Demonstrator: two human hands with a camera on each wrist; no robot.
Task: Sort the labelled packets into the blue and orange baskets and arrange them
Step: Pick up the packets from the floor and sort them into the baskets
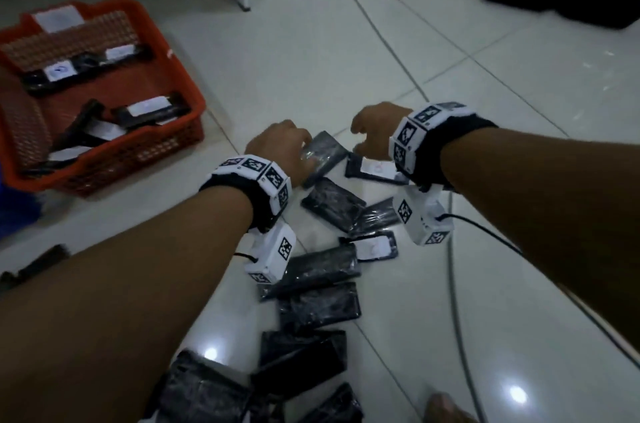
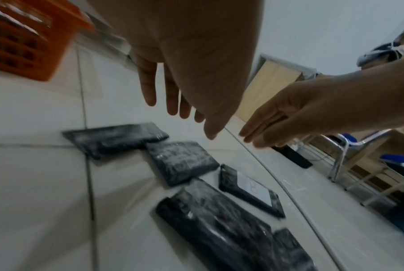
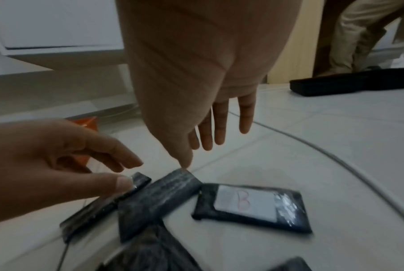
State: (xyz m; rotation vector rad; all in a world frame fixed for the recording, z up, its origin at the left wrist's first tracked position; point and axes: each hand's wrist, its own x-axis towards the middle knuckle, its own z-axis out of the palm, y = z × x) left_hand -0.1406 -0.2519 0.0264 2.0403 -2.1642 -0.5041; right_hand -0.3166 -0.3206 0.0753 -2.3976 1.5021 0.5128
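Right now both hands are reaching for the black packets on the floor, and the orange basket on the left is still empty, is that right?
Not quite. The orange basket is not empty: the head view shows several labelled packets lying in it. The rest holds: the left hand and right hand are both down at the black packets on the floor.

both arms outstretched; left hand (image 1: 282,145) and right hand (image 1: 375,128) fingers extended, loosely spread.

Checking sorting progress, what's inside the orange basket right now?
The orange basket holds several black packets with white labels up. Its near wall hides the lowest ones.
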